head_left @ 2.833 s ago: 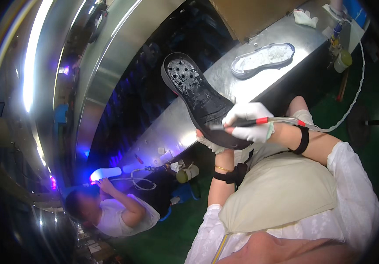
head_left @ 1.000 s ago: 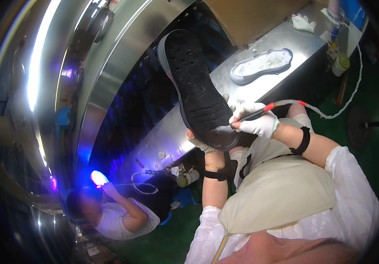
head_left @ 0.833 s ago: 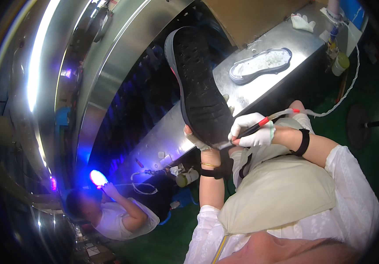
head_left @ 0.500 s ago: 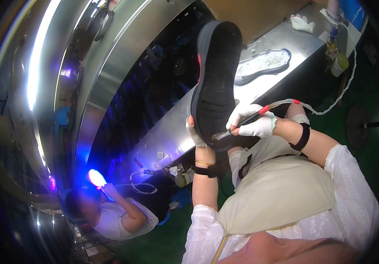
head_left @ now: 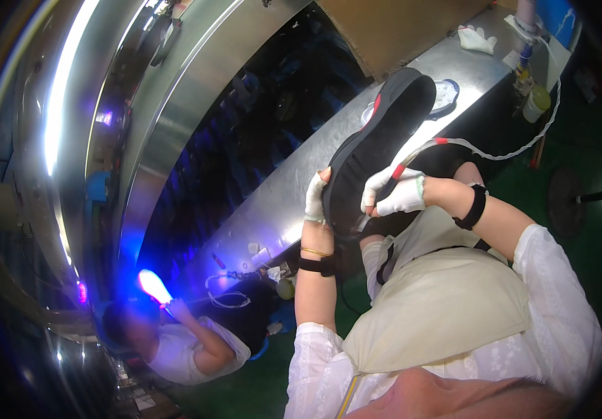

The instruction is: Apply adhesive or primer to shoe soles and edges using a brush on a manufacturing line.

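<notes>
Black shoe sole held up between my two gloved hands.

My left hand (head_left: 316, 197) has its fingers curled on the left edge of the sole (head_left: 374, 150). My right hand (head_left: 395, 195) fingers are pinching a thin tool (head_left: 393, 174) with a white cord (head_left: 496, 150), its tip against the sole's right edge.

A black shoe sole (head_left: 378, 150) with a red edge mark stands on edge, tilted.

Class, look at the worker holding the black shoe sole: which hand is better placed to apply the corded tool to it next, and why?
Probably the right hand: it holds the corded tool against the black sole, while the left hand grips the sole's lower end.
</notes>
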Action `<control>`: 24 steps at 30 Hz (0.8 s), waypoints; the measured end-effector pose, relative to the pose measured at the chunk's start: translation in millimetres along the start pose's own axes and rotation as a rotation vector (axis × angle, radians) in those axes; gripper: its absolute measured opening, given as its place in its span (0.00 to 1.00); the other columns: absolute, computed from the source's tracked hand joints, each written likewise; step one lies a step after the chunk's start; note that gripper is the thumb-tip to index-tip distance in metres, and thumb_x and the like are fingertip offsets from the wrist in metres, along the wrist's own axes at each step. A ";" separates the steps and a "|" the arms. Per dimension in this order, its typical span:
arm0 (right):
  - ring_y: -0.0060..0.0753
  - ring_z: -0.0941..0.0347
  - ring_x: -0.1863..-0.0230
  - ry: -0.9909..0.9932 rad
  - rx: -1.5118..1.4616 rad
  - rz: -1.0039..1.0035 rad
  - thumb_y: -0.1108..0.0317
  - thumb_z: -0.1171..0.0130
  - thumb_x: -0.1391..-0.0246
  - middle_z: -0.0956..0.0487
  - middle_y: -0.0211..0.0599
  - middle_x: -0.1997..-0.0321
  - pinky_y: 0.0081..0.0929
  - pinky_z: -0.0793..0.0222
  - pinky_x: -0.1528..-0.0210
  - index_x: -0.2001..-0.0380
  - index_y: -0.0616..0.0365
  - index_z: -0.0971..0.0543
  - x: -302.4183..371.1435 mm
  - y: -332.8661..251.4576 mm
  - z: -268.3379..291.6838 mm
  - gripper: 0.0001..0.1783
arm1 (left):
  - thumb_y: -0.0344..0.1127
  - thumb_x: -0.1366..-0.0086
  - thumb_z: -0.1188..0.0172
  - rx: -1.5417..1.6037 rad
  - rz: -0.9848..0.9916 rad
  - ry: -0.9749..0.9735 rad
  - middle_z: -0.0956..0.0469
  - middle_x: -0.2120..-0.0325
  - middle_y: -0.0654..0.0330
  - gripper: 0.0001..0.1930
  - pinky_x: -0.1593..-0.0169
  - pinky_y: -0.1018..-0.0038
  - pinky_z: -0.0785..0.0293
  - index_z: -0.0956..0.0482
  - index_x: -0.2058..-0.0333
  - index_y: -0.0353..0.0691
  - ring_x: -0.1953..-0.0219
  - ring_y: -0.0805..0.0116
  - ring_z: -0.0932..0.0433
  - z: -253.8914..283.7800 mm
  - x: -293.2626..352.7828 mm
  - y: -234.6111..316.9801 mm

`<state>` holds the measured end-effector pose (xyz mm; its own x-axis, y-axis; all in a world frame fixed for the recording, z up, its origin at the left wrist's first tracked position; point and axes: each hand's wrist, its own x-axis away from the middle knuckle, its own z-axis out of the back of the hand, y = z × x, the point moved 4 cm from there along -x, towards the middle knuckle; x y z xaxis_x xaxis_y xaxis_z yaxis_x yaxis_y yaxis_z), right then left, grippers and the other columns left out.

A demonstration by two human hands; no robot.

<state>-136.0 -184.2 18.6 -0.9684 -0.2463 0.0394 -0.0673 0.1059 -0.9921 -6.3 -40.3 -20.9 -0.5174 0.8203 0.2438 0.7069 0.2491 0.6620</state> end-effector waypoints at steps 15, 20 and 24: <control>0.22 0.22 0.66 0.053 0.076 -0.058 0.79 0.36 0.61 0.18 0.31 0.69 0.21 0.27 0.62 0.72 0.57 0.18 3.4 4.7 33.9 0.08 | 0.43 0.36 0.49 -0.123 0.068 -0.060 0.22 0.54 0.46 0.24 0.47 0.64 0.24 0.26 0.49 0.27 0.54 0.54 0.20 -40.3 3.6 8.5; 0.22 0.23 0.66 0.102 0.114 0.097 0.78 0.36 0.60 0.18 0.29 0.70 0.22 0.27 0.64 0.72 0.56 0.18 -1.0 2.0 42.3 0.08 | 0.43 0.34 0.53 0.008 0.123 -0.188 0.23 0.51 0.45 0.26 0.46 0.65 0.25 0.30 0.45 0.28 0.52 0.55 0.21 -52.5 5.0 8.6; 0.23 0.22 0.67 0.127 0.307 -0.083 0.78 0.37 0.60 0.18 0.30 0.70 0.22 0.26 0.63 0.73 0.57 0.18 2.8 1.6 56.9 0.07 | 0.44 0.37 0.48 -0.112 0.084 -0.011 0.22 0.53 0.47 0.25 0.46 0.63 0.25 0.26 0.49 0.29 0.53 0.54 0.21 -40.1 4.7 10.1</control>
<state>-125.1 -239.6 10.3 -0.9861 -0.1179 0.1168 -0.0903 -0.2091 -0.9737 -21.0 -54.6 15.4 -0.4532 0.8415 0.2941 0.6884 0.1209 0.7151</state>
